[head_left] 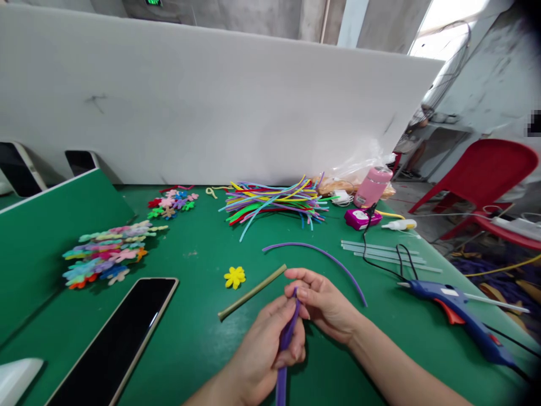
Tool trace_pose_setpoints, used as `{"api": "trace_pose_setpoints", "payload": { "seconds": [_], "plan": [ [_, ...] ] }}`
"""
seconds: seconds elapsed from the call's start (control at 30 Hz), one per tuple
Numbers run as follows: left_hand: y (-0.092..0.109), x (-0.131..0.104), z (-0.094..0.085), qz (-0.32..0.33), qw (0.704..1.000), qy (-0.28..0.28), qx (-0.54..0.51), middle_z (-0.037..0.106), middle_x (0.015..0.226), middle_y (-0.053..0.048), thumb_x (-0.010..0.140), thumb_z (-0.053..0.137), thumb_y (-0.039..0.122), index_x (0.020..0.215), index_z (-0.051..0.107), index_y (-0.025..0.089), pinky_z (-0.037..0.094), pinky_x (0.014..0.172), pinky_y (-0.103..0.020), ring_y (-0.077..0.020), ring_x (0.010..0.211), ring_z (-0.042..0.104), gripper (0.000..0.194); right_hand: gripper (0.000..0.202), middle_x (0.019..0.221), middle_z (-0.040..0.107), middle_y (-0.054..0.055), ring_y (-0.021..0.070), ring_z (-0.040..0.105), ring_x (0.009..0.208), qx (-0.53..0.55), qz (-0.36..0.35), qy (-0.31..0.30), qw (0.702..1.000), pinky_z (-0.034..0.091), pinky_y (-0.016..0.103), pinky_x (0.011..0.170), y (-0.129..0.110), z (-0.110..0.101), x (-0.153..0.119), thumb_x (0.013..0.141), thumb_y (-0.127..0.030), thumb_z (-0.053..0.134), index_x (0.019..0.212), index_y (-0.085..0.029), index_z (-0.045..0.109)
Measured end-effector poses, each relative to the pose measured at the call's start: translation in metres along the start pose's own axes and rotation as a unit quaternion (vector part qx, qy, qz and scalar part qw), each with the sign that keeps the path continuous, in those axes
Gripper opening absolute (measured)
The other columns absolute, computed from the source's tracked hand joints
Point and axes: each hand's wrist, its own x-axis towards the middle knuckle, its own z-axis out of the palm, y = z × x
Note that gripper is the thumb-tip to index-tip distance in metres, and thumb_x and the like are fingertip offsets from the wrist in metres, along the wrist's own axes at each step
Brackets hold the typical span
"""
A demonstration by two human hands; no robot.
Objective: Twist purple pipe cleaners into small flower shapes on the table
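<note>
My left hand (270,344) is wrapped round a bundle of purple pipe cleaners (288,332) that hangs down toward the bottom edge of the view. The fingertips of my right hand (323,301) pinch the bundle's upper end, close above my left thumb. Beyond my hands a single purple pipe cleaner (325,252) lies curved on the green table. A thin olive-green stick (252,293) rests just left of my fingers, and a yellow flower (234,277) lies left of that stick.
A pile of coloured pipe cleaners (274,203) lies at the back. Fuzzy flowers (110,254) and a phone (116,338) are on the left. At right are a blue glue gun (460,316), clear glue sticks (389,254), a purple box (362,219) and a pink bottle (372,187).
</note>
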Motion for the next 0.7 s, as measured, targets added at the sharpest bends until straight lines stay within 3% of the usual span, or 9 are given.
{"api": "trace_pose_setpoints", "payload": {
  "seconds": [0.27,0.5,0.7],
  "plan": [
    [-0.0004,0.0003,-0.0010,-0.013,1.000,-0.010,0.009,0.046,0.038,0.008,0.087,0.043,0.031,0.076,0.049,0.016,0.017,0.041,-0.023,-0.0011,0.027,0.021,0.019,0.028,0.068,0.069,0.002,0.0014,0.050,0.038,-0.004,-0.015,-0.006,1.000,0.036,0.012,0.039,0.0024,-0.0018,0.0003,0.064,-0.016,0.076,0.090,-0.014,0.065],
    [-0.0008,0.0005,0.0002,-0.016,0.999,0.033,0.023,0.052,0.043,0.003,0.085,0.045,0.030,0.074,0.053,0.014,0.014,0.036,-0.020,-0.0035,0.031,0.032,0.021,0.026,0.065,0.068,0.001,0.0007,0.047,0.037,-0.006,-0.022,0.000,1.000,0.034,0.011,0.037,0.0037,-0.0017,0.0008,0.063,-0.015,0.076,0.087,-0.013,0.065],
    [-0.0004,0.0013,0.0000,-0.002,0.998,0.044,0.041,0.049,0.043,0.005,0.082,0.049,0.032,0.076,0.053,0.015,0.012,0.035,-0.018,-0.0025,0.032,0.026,0.018,0.027,0.062,0.067,0.000,0.0030,0.051,0.044,-0.016,-0.029,0.028,0.999,0.038,0.012,0.042,0.0047,0.0012,0.0002,0.060,-0.016,0.078,0.083,-0.013,0.065]
  ]
}}
